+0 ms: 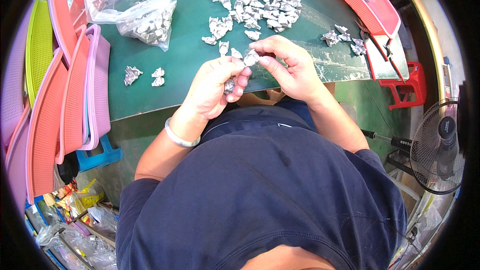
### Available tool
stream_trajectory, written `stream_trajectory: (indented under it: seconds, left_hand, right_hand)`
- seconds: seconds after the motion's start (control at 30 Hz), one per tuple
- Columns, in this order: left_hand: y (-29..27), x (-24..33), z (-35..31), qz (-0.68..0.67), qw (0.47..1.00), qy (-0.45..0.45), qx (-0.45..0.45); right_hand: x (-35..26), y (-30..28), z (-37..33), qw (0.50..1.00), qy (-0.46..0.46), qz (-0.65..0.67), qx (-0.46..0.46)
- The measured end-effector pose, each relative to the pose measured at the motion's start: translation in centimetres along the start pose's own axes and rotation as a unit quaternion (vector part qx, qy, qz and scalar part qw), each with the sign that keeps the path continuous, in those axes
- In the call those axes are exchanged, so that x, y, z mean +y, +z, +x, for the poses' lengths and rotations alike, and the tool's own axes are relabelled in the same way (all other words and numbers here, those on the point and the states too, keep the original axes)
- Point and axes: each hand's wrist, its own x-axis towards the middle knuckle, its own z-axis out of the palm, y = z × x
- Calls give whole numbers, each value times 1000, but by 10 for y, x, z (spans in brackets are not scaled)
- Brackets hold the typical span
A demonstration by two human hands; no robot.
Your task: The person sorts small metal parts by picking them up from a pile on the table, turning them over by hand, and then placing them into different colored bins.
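Both hands meet at the near edge of the green table in the head view, raised just over its rim. Left hand pinches a small silvery metal part between thumb and finger, while its other fingers curl around a second part. Right hand has thumb and forefinger on the opposite side of the pinched part, so both hands grip the same part above the table. A pale bracelet circles the left wrist, just off the table's near edge.

Toward the table's far side, a large heap of similar parts spreads out, its stragglers reaching nearly to the fingers. On the table's left half sits a clear bag with more parts inside; nearer its left end lie two loose parts, side by side but apart. Green tabletop shows between these and the left hand. Scuffed surface runs from the right hand toward a small cluster near the table's right end, just beside a pink basket.

Nested baskets crowd the table's left edge, limiting room there. Off the table's right end stand a red stool and, nearer the person, a black fan.
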Motion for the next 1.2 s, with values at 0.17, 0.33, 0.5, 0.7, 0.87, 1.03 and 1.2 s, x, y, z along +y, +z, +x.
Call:
stream_trajectory:
  seconds: [0.17, 0.33, 0.5, 0.7, 0.87, 1.03, 1.2]
  left_hand:
    - [0, -2, 1, 4, 1000, -1, -1]
    - [0, -3, 3, 15, 1000, 5, -3]
    - [0, -10, 4, 35, 999, 41, 1]
    - [-2, -14, 6, 31, 999, 41, -1]
    - [1, -9, 4, -13, 1000, 9, -12]
    - [-7, -9, 3, -75, 996, 20, -49]
    - [-17, -6, -4, -118, 991, 64, -1]
  right_hand:
    - [0, -2, 1, 1000, -21, -7, -2]
    - [1, -1, 0, 1000, -17, 9, 14]
    - [-3, -2, -2, 1000, 9, 21, 5]
    - [-10, 5, -1, 998, -28, -16, 50]
    - [-12, 7, -2, 997, -45, -30, 51]
    - [-15, 7, -1, 998, -44, -44, 31]
    - [3, 9, 2, 996, -24, -78, 22]
